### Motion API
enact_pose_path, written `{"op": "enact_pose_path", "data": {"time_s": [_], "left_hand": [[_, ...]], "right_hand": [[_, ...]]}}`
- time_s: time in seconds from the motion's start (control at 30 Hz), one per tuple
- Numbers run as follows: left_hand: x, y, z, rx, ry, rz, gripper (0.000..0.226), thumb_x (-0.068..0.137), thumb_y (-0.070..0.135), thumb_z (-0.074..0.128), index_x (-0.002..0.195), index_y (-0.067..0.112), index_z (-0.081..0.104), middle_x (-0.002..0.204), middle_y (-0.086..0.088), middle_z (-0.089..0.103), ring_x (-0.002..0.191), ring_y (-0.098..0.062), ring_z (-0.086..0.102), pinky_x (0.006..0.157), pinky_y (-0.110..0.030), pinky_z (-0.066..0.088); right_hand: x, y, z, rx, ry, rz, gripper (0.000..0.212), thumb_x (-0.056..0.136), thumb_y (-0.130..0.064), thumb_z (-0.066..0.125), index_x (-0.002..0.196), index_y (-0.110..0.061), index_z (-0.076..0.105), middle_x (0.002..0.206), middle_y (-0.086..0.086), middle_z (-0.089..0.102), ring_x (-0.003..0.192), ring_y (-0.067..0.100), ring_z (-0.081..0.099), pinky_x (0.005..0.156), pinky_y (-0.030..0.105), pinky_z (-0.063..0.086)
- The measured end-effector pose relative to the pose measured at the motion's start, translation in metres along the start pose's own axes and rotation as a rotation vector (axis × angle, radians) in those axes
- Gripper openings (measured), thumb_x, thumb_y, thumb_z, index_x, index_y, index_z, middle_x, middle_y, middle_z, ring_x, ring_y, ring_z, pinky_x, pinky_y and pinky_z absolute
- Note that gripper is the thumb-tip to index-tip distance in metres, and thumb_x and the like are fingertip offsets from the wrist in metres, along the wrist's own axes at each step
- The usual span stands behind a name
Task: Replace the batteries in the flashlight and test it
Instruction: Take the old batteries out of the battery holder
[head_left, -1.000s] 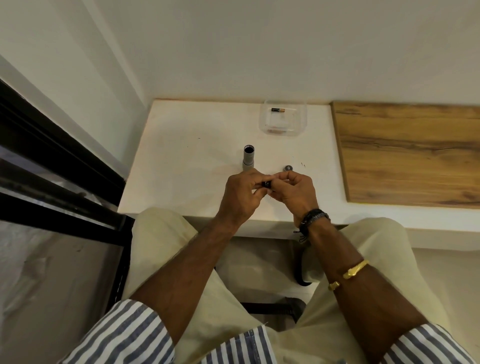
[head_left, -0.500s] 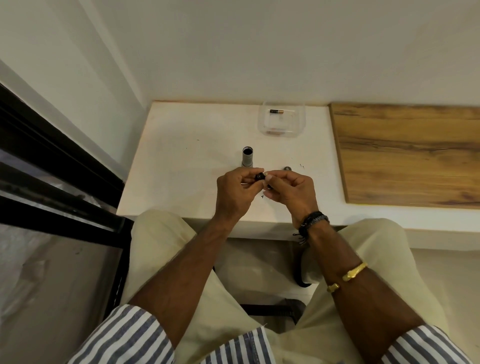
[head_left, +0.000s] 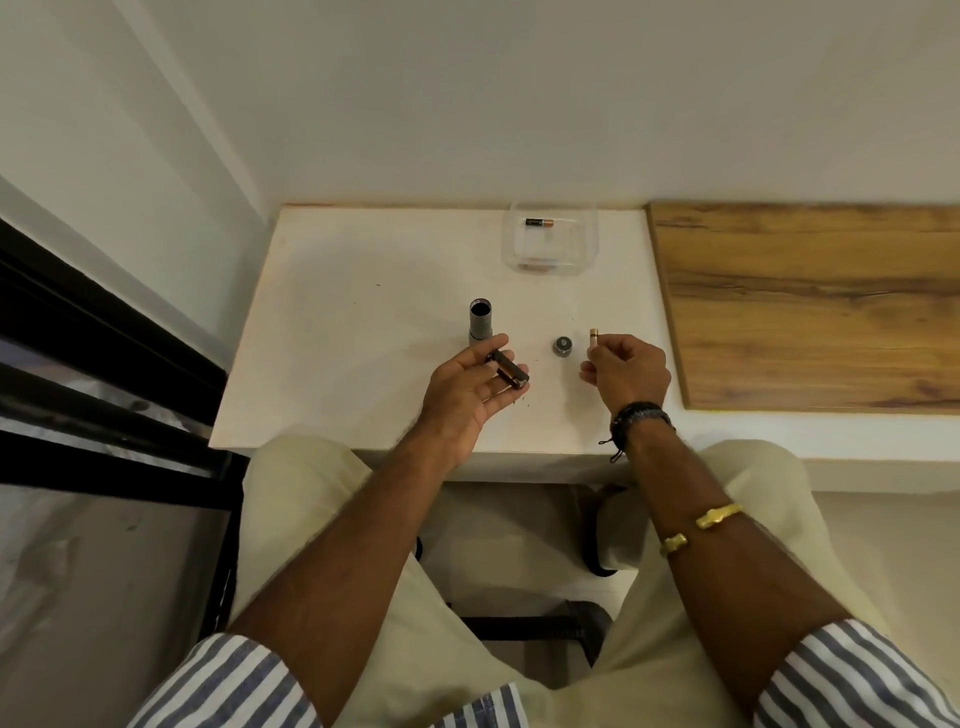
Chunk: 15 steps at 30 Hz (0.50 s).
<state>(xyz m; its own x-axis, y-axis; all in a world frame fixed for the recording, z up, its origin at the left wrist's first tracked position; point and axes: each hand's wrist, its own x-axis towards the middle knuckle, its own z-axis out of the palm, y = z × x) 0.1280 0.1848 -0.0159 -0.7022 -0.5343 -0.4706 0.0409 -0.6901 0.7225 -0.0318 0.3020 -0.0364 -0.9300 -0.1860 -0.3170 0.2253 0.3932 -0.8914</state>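
- Flashlight body stands upright just above the middle of the frame on the white table, its open end up and, as far as we can see, dark and empty; its end cap lies apart to the right of it, so we judge the opening-up done.
- Our left hand, at mid-frame, lies palm up and half open, the fingers loosely cradling a black battery holder. At least one cell looks seated in it; how many slots are filled we cannot tell.
- Our right hand, right of centre, is curled nearly closed, thumb and forefinger pinching a single battery upright, well apart from the holder. Whether this is a spent cell or a fresh one we cannot tell.
- Near the upper middle, a clear container holds one battery, and something coppery shows at its near edge, too blurred to name.
- What remains, in our judgement: finish swapping the cells in the holder, slide it into the body, screw the cap on, and switch on for the test. We put ourselves roughly halfway.
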Motion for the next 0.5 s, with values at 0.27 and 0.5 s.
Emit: {"op": "enact_pose_path", "data": {"time_s": [0.27, 0.5], "left_hand": [[0.006, -0.010, 0.003, -0.075, -0.016, -0.044, 0.033, 0.094, -0.006, 0.060, 0.126, -0.002, 0.056, 0.126, -0.023, 0.065, 0.110, -0.035, 0.069, 0.089, -0.040, 0.060], [0.004, -0.009, 0.003, -0.121, -0.096, -0.061, 0.031, 0.097, -0.010, 0.052, 0.125, 0.000, 0.060, 0.113, -0.021, 0.065, 0.114, -0.035, 0.067, 0.094, -0.041, 0.057]], "right_hand": [[0.018, 0.003, 0.015, -0.442, 0.012, -0.252, 0.022, 0.089, -0.021, 0.072, 0.111, -0.019, 0.076, 0.094, 0.001, 0.077, 0.083, 0.017, 0.065, 0.082, 0.028, 0.051], [0.016, 0.005, 0.018, -0.476, -0.011, -0.293, 0.021, 0.088, -0.022, 0.075, 0.108, -0.016, 0.078, 0.097, 0.003, 0.078, 0.089, 0.019, 0.069, 0.090, 0.037, 0.058]]}}
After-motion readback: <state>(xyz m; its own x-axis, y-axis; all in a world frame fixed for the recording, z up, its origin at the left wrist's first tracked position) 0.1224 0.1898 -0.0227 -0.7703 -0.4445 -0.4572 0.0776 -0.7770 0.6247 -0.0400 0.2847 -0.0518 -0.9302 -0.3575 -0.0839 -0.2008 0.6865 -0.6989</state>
